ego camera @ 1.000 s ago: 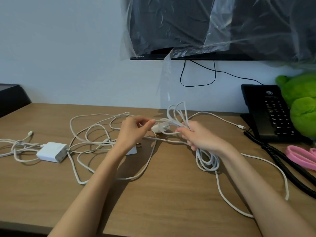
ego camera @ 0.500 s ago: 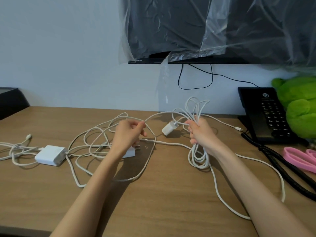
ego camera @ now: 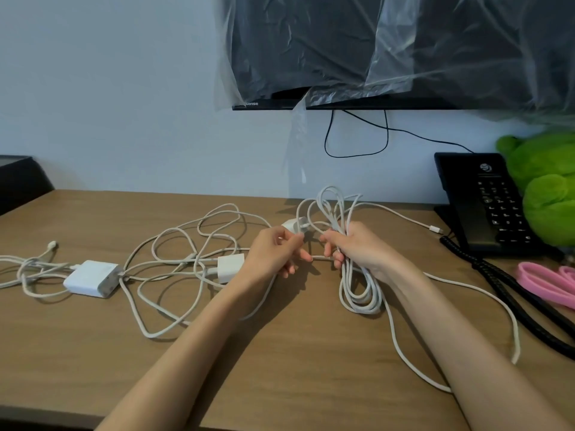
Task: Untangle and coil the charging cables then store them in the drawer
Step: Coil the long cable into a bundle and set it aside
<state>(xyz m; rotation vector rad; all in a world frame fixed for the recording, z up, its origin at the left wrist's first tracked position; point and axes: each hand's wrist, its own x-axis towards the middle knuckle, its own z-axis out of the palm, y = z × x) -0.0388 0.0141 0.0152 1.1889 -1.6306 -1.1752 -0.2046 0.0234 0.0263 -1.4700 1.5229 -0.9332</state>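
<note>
My right hand grips a bundle of white cable loops, which stick up above the fist and hang down to the wooden desk. My left hand pinches the white cable just beside a small white plug, close to the right hand. A tangle of white cables spreads over the desk to the left, with a small white adapter and a larger white charger block in it. A loose cable end lies toward the phone. No drawer is in view.
A black desk phone with a coiled cord stands at the right, with a green plush toy and pink loops beside it. A plastic-covered screen hangs on the wall above. A dark object sits far left.
My left hand has moved right from the tangle to the small plug beside the right hand. The right hand holds the loop bundle more upright.
</note>
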